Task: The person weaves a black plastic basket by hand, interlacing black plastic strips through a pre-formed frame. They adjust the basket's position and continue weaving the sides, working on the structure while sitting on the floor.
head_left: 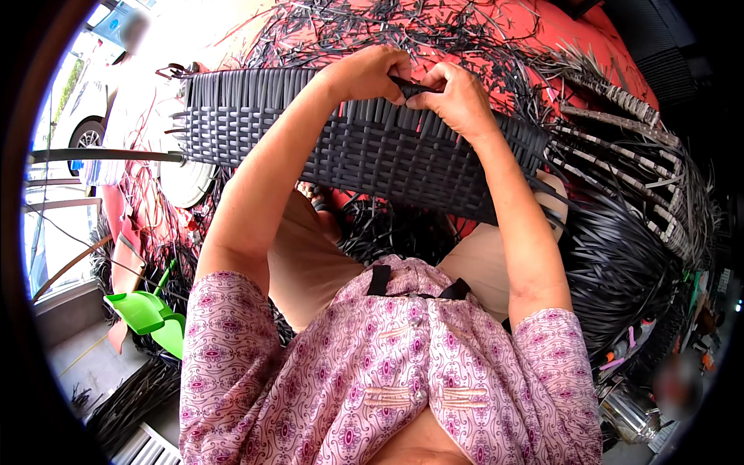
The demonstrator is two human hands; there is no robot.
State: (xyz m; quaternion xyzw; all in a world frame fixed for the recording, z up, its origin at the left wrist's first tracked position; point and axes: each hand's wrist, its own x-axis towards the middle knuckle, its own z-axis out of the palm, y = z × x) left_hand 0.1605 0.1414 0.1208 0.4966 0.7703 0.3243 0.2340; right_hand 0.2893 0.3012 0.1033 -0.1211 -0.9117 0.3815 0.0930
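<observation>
Head view shows a long, dark grey woven panel of flat plastic strips (403, 155) lying across the upper middle, above the person's knees, with a row of upright strips along its far edge. At that edge, the left hand (370, 74) has its fingers curled and pinching a short black strip (411, 88); the right hand (465, 101), just beside it, pinches the same strip between thumb and forefinger. Loose black strip scraps (333, 35) litter the red surface (612, 43) beyond, and a thick bundle of black strips (616, 263) lies to the right.
</observation>
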